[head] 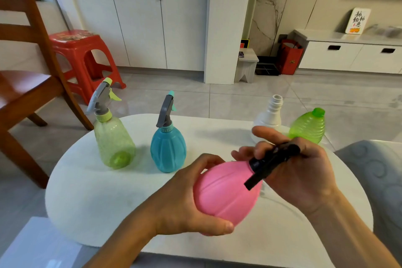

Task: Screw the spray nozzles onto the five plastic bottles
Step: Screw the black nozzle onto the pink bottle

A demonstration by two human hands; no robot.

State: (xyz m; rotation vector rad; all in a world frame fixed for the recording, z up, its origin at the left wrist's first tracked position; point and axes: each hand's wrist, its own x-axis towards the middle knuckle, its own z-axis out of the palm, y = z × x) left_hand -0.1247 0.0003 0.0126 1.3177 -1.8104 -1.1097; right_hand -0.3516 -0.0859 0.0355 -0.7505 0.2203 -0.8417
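A pink bottle (pixel 224 191) is tilted above the white table (pixel 91 198), gripped round its base by my left hand (pixel 189 204). My right hand (pixel 298 172) grips a black spray nozzle (pixel 272 161) seated at the pink bottle's neck. At the back left, a pale green bottle (pixel 113 139) and a blue bottle (pixel 168 148) each stand upright with a grey nozzle on top. Behind my right hand stand a white bottle (pixel 270 113) and a bright green ribbed bottle (pixel 309 126), both with open necks and partly hidden.
A wooden chair (pixel 28 76) stands at the table's left, with a red plastic stool (pixel 80 54) behind it. A grey patterned cushion (pixel 374 172) lies at the right edge. White cupboards and a low cabinet line the far wall.
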